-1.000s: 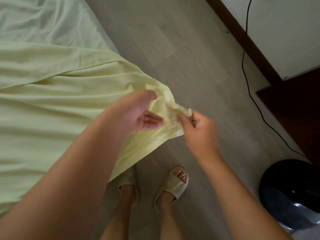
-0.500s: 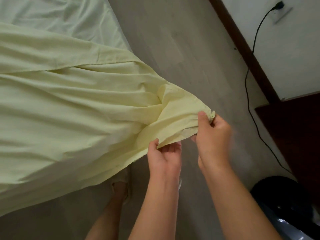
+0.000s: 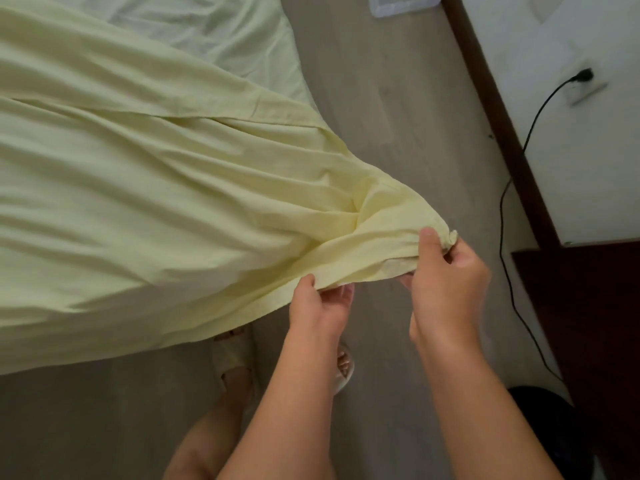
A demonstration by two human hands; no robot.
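Right hand [image 3: 446, 282] is pinching the bunched corner of the pale yellow sheet [image 3: 156, 202] between thumb and curled fingers, while the left hand [image 3: 320, 306] is gripping the hem just beside it, thumb on top and fingers underneath. Most of the sheet is lying spread over the bed [image 3: 214, 32], its held corner stretching past the bed's near edge above the grey floor [image 3: 398, 98]. Feet in pale sandals [image 3: 232, 351] are standing below the hands. A black cable [image 3: 502, 220] is hanging from a wall socket.
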